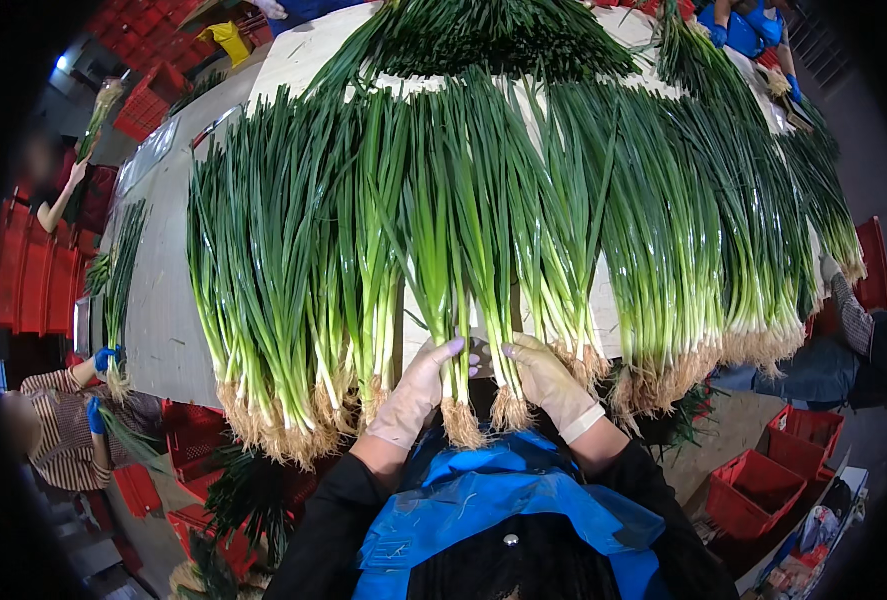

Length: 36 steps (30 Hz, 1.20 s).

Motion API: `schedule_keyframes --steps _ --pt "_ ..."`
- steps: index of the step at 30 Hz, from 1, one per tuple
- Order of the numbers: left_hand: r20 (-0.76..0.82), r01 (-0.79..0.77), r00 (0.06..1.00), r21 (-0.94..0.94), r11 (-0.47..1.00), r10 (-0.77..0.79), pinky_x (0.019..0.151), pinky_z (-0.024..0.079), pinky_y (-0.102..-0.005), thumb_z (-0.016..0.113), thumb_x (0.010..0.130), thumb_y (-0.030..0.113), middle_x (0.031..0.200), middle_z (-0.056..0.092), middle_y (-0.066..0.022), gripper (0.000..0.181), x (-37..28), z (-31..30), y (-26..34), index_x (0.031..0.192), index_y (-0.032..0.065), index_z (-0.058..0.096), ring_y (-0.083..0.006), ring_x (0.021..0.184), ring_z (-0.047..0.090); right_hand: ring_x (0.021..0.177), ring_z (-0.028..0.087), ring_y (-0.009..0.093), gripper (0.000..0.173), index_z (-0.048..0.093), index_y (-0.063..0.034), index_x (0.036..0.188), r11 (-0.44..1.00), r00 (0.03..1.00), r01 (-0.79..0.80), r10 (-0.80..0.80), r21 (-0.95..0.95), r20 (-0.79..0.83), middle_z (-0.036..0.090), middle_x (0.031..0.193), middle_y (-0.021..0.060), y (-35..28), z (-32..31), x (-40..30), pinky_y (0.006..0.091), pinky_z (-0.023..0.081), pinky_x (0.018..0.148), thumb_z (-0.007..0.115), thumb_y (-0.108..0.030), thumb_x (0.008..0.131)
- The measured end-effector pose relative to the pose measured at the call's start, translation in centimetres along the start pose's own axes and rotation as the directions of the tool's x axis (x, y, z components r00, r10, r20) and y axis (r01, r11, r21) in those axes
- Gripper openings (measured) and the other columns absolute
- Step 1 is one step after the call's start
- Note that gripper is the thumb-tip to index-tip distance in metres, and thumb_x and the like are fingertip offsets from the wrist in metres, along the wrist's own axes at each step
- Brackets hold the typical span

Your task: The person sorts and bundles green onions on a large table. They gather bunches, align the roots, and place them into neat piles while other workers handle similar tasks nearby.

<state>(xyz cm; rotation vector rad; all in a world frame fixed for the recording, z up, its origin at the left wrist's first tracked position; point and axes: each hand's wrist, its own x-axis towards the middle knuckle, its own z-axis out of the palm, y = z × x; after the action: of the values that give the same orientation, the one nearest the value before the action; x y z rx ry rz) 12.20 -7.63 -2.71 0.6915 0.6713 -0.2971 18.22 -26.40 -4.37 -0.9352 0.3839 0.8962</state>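
My left hand point(421, 386), in a pale rubber glove, is closed around the white stems of a small bunch of green onions point(432, 292), its roots hanging below my thumb. A second small bunch of green onions point(492, 292) is held by my right hand point(552, 379), gloved alike. The two bunches are slightly apart, roots toward my blue plastic apron point(511, 487), leaves lying up the table. Left of them spreads a thick row of green onions point(263, 262); another row of green onions point(665, 240) lies to the right, roots at the table's near edge.
Across the white table point(293, 56) lies a dark green heap of onion leaves point(488, 34). Co-workers stand around; one wears blue gloves point(104, 360) at left. Red plastic crates point(755, 491) sit on the floor at right, more red crates point(38, 262) at left.
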Motion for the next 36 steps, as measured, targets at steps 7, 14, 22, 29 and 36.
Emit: schedule_keyframes --steps 7,14,22,29,36 --pt "0.027 -0.131 0.991 0.068 0.989 0.130 0.061 0.046 -0.0295 0.068 0.083 0.009 0.091 0.064 -0.0078 0.033 0.0 1.9 -0.5 0.115 0.0021 0.059 -0.0165 0.070 0.057 0.092 0.066 0.018 0.037 0.056 0.0006 0.118 0.978 0.978 0.165 -0.145 -0.128 0.150 0.067 0.106 0.0104 -0.2 1.2 -1.3 0.0299 0.053 0.082 0.067 0.005 0.083" --pt "-0.118 -0.081 0.990 -0.033 0.996 0.076 0.083 0.055 -0.0444 0.066 0.088 0.018 0.111 0.060 -0.0169 0.044 0.2 -0.4 -2.6 0.125 -0.0003 0.051 -0.0291 0.093 0.063 0.092 0.067 0.023 0.032 0.054 -0.0012 0.122 0.988 0.987 0.096 -0.080 -0.117 0.136 0.066 0.107 0.0127 0.6 0.7 -2.2 0.0354 0.057 0.078 0.058 0.002 0.090" --pt "-0.035 0.022 0.999 0.012 1.000 -0.021 0.079 0.056 -0.0463 0.053 0.092 0.012 0.115 0.060 -0.0163 0.038 0.4 -0.9 -1.6 0.128 0.0002 0.050 -0.0303 0.093 0.063 0.104 0.063 0.024 0.038 0.048 -0.0042 0.133 0.993 0.994 0.022 -0.009 -0.118 0.113 0.061 0.121 0.0140 1.1 1.0 -3.5 0.0346 0.054 0.086 0.052 -0.016 0.097" --pt "0.047 0.057 0.998 -0.112 0.992 -0.052 0.091 0.051 -0.0390 0.059 0.093 0.022 0.120 0.058 -0.0161 0.047 -0.3 -0.9 -1.2 0.131 -0.0021 0.048 -0.0276 0.105 0.060 0.106 0.058 0.033 0.051 0.046 0.0035 0.130 0.411 0.900 0.429 -0.267 -0.804 0.344 0.060 0.113 0.0223 0.5 3.3 -4.4 0.0393 0.044 0.093 0.058 -0.025 0.090" --pt "-0.005 0.046 0.999 0.170 0.984 -0.046 0.093 0.048 -0.0363 0.067 0.086 0.010 0.115 0.060 -0.0139 0.049 -1.0 1.0 0.0 0.129 -0.0024 0.048 -0.0257 0.105 0.058 0.087 0.060 0.046 0.077 0.035 0.0170 0.125 -0.144 0.846 0.493 -0.149 -0.858 0.512 0.054 0.106 0.0380 1.9 6.0 -4.6 0.0475 0.051 0.074 0.064 -0.040 0.083"
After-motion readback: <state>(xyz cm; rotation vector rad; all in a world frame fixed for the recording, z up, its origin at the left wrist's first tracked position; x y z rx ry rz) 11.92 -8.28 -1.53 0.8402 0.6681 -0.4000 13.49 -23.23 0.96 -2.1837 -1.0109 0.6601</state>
